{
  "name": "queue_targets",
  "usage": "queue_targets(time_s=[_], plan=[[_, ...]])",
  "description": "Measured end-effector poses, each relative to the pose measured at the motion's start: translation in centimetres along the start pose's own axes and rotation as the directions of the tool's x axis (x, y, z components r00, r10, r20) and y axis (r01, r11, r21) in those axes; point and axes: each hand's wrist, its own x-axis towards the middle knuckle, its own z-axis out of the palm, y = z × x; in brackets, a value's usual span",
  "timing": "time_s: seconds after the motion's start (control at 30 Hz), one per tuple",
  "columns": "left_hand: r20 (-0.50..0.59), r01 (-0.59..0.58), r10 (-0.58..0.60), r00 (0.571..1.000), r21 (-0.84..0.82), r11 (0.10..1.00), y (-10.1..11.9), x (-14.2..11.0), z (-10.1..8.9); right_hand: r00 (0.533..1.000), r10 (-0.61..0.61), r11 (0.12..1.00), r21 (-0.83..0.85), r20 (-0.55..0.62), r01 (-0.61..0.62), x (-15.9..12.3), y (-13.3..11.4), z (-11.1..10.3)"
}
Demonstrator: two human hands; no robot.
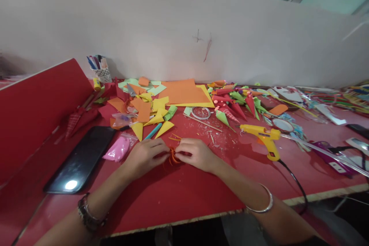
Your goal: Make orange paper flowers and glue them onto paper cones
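Near the front middle of the red table, my left hand and my right hand meet around a small bunch of thin orange paper strips. The fingers of both hands are closed, pinching the strips from either side. A few loose orange strips stick out just beyond the fingertips. Close behind my left hand lie a teal pen and yellow paper cones. A bag of pink material rests to the left of that hand.
A yellow glue gun lies at right, its black cord running over the front edge. A black phone lies left. Orange sheets, rolled paper cones and a pen cup stand along the back. Paper scraps litter the middle.
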Motion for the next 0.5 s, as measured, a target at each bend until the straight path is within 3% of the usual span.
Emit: queue_targets(time_s=[0.27, 0.5], plan=[[-0.163, -0.027, 0.036, 0.986, 0.058, 0.998, 0.21, -0.16, 0.13, 0.984, -0.146, 0.969, -0.213, -0.098, 0.123, 0.01, -0.38, -0.45], [-0.112, -0.069, 0.074, 0.991, 0.053, 0.996, 0.32, -0.21, 0.10, 0.967, -0.221, 0.925, -0.340, -0.123, 0.168, 0.00, -0.67, -0.55]])
